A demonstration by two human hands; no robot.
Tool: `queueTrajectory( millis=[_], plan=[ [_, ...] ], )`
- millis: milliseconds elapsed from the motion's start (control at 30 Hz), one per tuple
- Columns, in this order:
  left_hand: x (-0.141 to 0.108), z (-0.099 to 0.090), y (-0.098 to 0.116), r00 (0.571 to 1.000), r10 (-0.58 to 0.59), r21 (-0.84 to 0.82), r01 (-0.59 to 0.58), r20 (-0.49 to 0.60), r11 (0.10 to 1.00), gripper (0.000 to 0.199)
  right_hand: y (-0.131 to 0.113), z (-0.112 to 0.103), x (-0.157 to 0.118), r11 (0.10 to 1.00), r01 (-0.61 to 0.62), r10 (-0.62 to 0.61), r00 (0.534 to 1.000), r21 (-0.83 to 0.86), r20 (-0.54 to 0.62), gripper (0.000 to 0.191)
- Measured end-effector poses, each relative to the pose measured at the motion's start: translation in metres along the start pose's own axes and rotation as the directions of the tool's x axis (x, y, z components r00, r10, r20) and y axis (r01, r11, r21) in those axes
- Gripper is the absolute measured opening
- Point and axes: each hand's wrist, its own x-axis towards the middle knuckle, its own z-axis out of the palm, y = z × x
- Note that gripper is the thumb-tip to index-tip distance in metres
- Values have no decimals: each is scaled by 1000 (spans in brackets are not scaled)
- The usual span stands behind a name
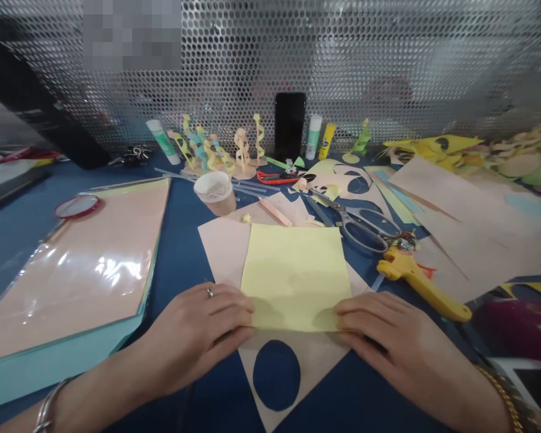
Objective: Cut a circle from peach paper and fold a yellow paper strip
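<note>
A pale yellow sheet of paper [296, 270] lies in front of me, over a beige sheet [306, 355] with a round hole cut in it. My left hand [207, 325] pinches the yellow paper's lower left corner between thumb and fingers. At the lower right corner, my right hand [388, 331] holds the same paper in a similar pinch. Just right of the paper are scissors [365, 225] and a yellow glue gun [419, 279]. A paper cup [216, 193] stands beyond its upper left corner.
To the left, a clear sleeve of coloured paper [94, 258] carries a red-rimmed round lens [77, 206]. At the back stand a black phone [290, 126], a glue stick [314, 137] and small paper spirals [207, 150]. Beige sheets [487, 222] spread on the right. A perforated metal panel [234, 54] closes the far side.
</note>
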Motion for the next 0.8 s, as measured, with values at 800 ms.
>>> queueTrajectory(
  millis=[800],
  plan=[
    [4, 41, 36, 971, 217, 477, -239, 101, 846, 46, -3, 10, 11, 927, -373, 375, 924, 35, -69, 17]
  ],
)
